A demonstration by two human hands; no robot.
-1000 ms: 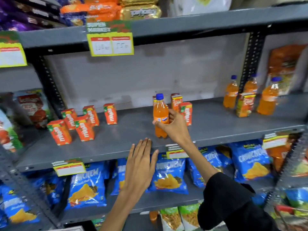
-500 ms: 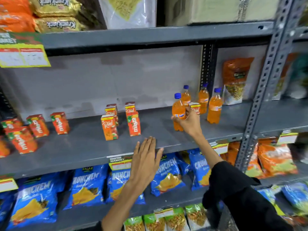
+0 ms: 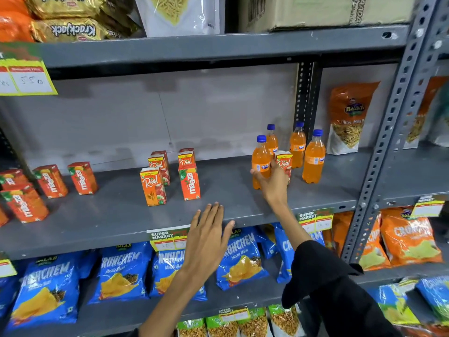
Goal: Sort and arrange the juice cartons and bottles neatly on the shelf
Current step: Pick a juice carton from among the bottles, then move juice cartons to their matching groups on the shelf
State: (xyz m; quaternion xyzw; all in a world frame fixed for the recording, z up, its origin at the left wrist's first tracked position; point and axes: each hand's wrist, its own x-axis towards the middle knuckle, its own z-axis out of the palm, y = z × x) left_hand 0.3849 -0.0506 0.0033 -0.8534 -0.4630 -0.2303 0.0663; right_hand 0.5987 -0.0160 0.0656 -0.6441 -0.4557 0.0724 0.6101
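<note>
My right hand (image 3: 272,183) grips an orange Fanta bottle (image 3: 260,159) with a blue cap, standing on the grey shelf (image 3: 116,215) at the right. Three more orange bottles (image 3: 314,158) stand just behind and to its right, and a Real juice carton (image 3: 283,161) is wedged among them behind my fingers. My left hand (image 3: 206,237) hovers flat and open at the shelf's front edge. Mid-shelf stand Real cartons (image 3: 153,186) and a Maaza carton (image 3: 189,182). Several Maaza cartons (image 3: 82,178) are scattered at the left.
A perforated steel upright (image 3: 388,132) bounds the bay on the right, with an orange snack pouch (image 3: 349,117) behind it. Blue chip bags (image 3: 121,271) fill the shelf below. Biscuit packs and a cardboard box (image 3: 315,10) sit on the shelf above. Price tags hang off the shelf edges.
My right hand has carried the orange bottle from mid-shelf rightward and set it beside the other bottles. My view has swung right. My left hand stays at the shelf edge.
</note>
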